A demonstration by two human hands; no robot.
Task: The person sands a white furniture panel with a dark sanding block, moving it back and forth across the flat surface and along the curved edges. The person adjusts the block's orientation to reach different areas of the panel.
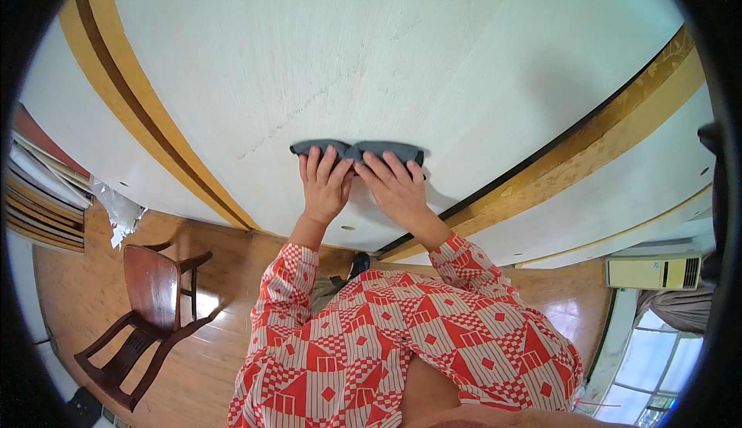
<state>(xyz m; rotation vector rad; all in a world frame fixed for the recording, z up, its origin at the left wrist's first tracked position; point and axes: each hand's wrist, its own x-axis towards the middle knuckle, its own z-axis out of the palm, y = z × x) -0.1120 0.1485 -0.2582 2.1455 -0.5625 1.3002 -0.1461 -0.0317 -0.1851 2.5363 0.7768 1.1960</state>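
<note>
A dark grey folded cloth (385, 148) lies against a white wood-grain panel (452, 74), with black edging at its outer ends. My left hand (326, 190) grips the cloth's left half, fingers bent over its lower edge. On the other half is my right hand (399, 191), its fingers spread across the fabric. Both thumbs come close together at the pinched middle of the cloth. A faint broken line of marks runs diagonally up the panel above my hands. Below them, a small oval fitting (348, 228) sits near the panel's bottom.
Yellow patterned trim strips (556, 167) and yellow edging (156, 132) flank the panel. A brown wooden chair (152, 283) stands at left on the wood floor (232, 289). Clear plastic wrap (119, 205) hangs beside stacked boards (43, 207). A cream appliance (652, 271) is at right by a window (649, 358).
</note>
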